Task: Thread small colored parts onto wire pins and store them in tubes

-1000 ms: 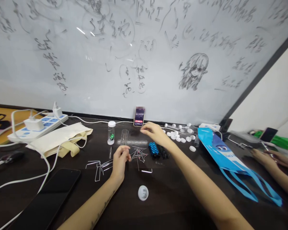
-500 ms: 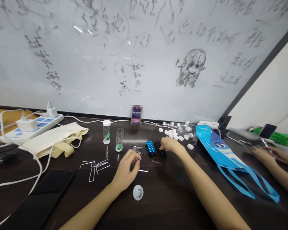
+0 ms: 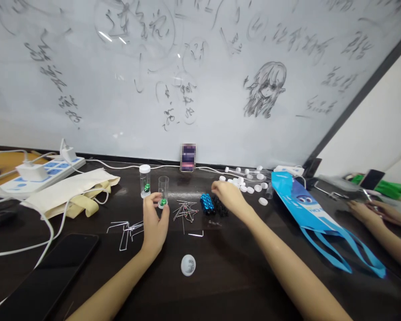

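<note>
The uncapped clear tube (image 3: 164, 185), green bits (image 3: 163, 203) at its bottom, stands at the left hand (image 3: 155, 223); thumb and fingers curve about its base — whether they grip, I cannot tell; a capped tube (image 3: 145, 182) stands just beyond that hand, bent wires (image 3: 128, 229) to its left, a wire heap (image 3: 186, 211) to its right; the right hand (image 3: 232, 198), fingers bunched — any hold hidden — is at black beads (image 3: 223, 211), blue beads (image 3: 206, 203) just left.
</note>
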Motion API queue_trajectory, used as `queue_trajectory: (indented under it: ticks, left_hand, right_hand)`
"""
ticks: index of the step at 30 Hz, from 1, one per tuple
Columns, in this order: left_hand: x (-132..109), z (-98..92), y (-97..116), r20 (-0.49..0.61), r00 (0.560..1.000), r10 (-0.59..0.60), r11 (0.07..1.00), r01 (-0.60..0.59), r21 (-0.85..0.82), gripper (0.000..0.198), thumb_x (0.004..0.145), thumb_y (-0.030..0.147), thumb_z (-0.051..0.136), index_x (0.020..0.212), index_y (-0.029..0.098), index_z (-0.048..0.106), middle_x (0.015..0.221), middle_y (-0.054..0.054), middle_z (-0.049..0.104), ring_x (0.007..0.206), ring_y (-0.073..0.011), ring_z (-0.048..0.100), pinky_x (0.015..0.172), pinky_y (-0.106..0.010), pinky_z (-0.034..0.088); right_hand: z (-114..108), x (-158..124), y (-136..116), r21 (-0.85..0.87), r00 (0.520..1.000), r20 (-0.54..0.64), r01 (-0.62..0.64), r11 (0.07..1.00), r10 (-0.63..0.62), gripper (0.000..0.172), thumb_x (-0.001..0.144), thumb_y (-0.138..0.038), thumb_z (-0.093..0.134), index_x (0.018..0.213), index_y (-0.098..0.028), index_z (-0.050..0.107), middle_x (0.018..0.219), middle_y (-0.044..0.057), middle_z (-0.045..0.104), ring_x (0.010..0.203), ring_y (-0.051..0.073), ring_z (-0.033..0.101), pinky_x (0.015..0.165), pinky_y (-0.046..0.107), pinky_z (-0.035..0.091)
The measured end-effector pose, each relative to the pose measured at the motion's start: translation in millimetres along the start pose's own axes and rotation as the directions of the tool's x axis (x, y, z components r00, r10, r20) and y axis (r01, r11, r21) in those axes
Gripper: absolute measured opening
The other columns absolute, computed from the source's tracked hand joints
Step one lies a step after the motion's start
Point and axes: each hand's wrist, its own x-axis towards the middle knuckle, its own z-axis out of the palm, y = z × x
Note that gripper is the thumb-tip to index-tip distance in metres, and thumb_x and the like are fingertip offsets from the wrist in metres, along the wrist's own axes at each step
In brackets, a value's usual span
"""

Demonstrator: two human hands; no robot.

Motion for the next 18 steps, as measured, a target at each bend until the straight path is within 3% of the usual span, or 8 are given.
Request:
queue_trajectory:
  ticks: [4,8,13,18]
  left_hand:
    - [-2,3.2,-3,0.081,0.997,0.005,1.0,-0.003,-0.02,0.054,0.079,0.009,0.053,0.128,0.025,0.038,0.128,-0.009,0.046,0.123,-0.0249,0.043,0.107,-0.044,0.031]
    - [-2,4.2,-6,0.07,0.997,0.025,1.0,-0.026,0.007,0.063,0.078,0.01,0.056,0.135,0.023,0.033,0.134,-0.012,0.04,0.129,-0.0274,0.038,0.109,-0.047,0.029]
    - [6,4.6,-17,0.071,0.997,-0.014,1.0,0.014,0.006,0.066,0.079,0.018,0.06,0.138,0.023,0.03,0.135,-0.013,0.042,0.13,-0.0276,0.039,0.109,-0.049,0.029]
    - [9,6.0,-24,0.15,0.985,-0.083,0.996,0.085,-0.009,0.07,0.08,0.02,0.06,0.142,0.024,0.026,0.138,-0.015,0.045,0.132,-0.028,0.038,0.109,-0.05,0.027]
  right_hand:
    - [16,12,51,-0.061,0.969,-0.121,-0.223,0.973,0.214,0.031,0.094,-0.017,0.047,0.124,-0.011,0.051,0.124,0.02,0.054,0.115,0.031,0.049,0.092,0.037,0.037]
    - [44,11,85,-0.088,0.943,-0.099,-0.326,0.941,0.317,0.031,0.091,-0.018,0.054,0.121,-0.01,0.054,0.12,0.02,0.055,0.113,0.032,0.049,0.09,0.04,0.04]
    - [68,14,94,-0.107,0.936,-0.039,-0.352,0.93,0.349,0.021,0.092,-0.028,0.056,0.106,-0.013,0.06,0.112,0.008,0.059,0.101,0.023,0.057,0.085,0.041,0.047]
    - [69,18,90,-0.089,0.929,-0.053,-0.369,0.925,0.366,0.029,0.092,-0.029,0.055,0.114,-0.01,0.054,0.118,0.015,0.053,0.104,0.025,0.056,0.081,0.034,0.046]
